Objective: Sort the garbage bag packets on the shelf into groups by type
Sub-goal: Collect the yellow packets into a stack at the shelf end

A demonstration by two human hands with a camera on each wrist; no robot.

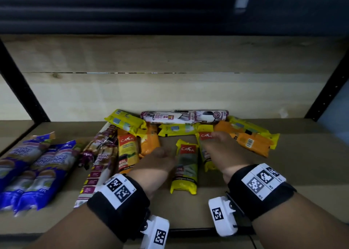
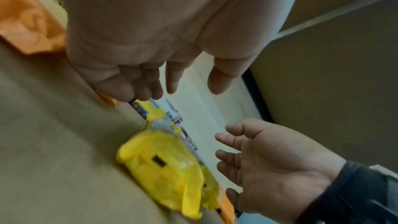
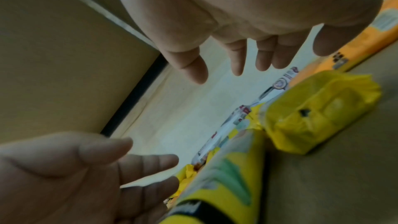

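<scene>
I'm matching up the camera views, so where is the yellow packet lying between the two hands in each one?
Head: the yellow packet lies lower centre, lengthwise between the left hand and right hand.
Left wrist: probably the blurred yellow end at lower centre.
Right wrist: bottom centre, green print showing.
Shared landmark: the long white packet against the back wall, in all three.

Glossy crinkled plastic packets (image 1: 186, 165) on a matt, smooth brown shelf (image 1: 294, 175).
</scene>
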